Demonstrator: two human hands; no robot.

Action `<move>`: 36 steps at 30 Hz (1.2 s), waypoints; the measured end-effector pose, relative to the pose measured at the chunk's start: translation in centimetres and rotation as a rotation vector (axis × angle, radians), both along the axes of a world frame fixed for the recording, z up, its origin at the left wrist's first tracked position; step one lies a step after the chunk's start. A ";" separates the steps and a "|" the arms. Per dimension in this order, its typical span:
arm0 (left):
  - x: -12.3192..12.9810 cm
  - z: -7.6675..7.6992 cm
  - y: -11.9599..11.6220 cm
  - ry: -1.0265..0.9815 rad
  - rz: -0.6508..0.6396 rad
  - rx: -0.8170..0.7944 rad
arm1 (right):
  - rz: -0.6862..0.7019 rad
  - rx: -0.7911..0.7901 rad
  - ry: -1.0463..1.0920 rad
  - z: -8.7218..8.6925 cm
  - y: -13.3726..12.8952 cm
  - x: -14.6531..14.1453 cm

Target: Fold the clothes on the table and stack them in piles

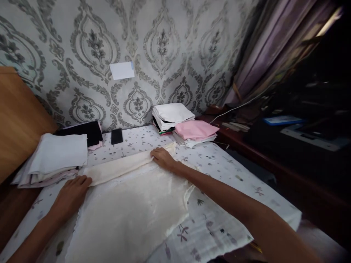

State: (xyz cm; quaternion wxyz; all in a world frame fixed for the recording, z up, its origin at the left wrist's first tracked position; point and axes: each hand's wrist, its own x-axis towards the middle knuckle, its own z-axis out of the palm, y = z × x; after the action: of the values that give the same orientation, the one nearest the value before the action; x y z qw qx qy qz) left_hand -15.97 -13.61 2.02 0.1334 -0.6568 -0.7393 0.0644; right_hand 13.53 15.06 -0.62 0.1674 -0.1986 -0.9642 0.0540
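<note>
A cream cloth (128,212) with a frayed edge lies spread on the printed cover, and its far side is turned over into a long strip (117,168). At the strip's left end, my left hand (74,191) has its fingers bent over the fabric. My right hand (163,159) pinches the strip near its right end, fingers curled and the tips partly hidden. Between the two hands the strip lies nearly straight. The cloth's near part is flat, with a ragged right side.
Folded white cloths (59,153) are piled at the left, beside a black cloth (82,133) and a dark phone (117,136). Two more stacks stand at the back, one topped by white cloth (174,112), one by pink cloth (196,129). A wooden panel (22,120) borders the left.
</note>
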 end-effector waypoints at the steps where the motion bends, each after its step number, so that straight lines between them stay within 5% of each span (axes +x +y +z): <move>1: -0.3 -0.2 -0.1 -0.007 -0.009 -0.001 | 0.011 -0.001 -0.007 0.1 0.0 0.2; 6: -2.3 0.3 0.2 -0.141 -0.079 -0.059 | 0.067 -0.057 -0.022 1.0 0.5 1.5; 11: -0.9 1.5 4.2 -0.365 0.015 0.077 | -0.123 -0.102 0.048 1.4 2.7 1.2; 15: 1.8 -0.7 7.8 -0.409 0.014 0.029 | -0.218 -0.108 -0.018 -0.3 4.7 2.0; 18: 2.1 -2.9 8.4 -0.351 -0.010 -0.046 | -0.254 -0.122 -0.097 -2.0 6.0 3.9; 24: -0.9 -4.0 5.7 -0.255 0.145 -0.067 | -0.350 -0.105 -0.232 -3.9 7.6 5.5; 29: -2.4 -3.2 4.0 -0.309 0.314 -0.063 | -0.356 -0.228 -0.120 -3.4 8.0 4.6; 33: 0.2 -0.7 1.6 -0.350 0.382 0.095 | -0.339 -0.382 0.065 -1.0 5.9 6.3; 36: 4.4 1.9 -2.1 -0.486 0.210 0.124 | -0.186 -0.437 0.143 1.1 0.8 9.6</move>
State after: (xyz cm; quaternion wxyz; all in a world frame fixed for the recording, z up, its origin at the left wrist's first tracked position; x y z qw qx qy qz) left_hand -11.61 -15.67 3.96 -0.0152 -0.5635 -0.8161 -0.1272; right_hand 23.12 15.88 0.51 0.1927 -0.3138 -0.8928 0.2594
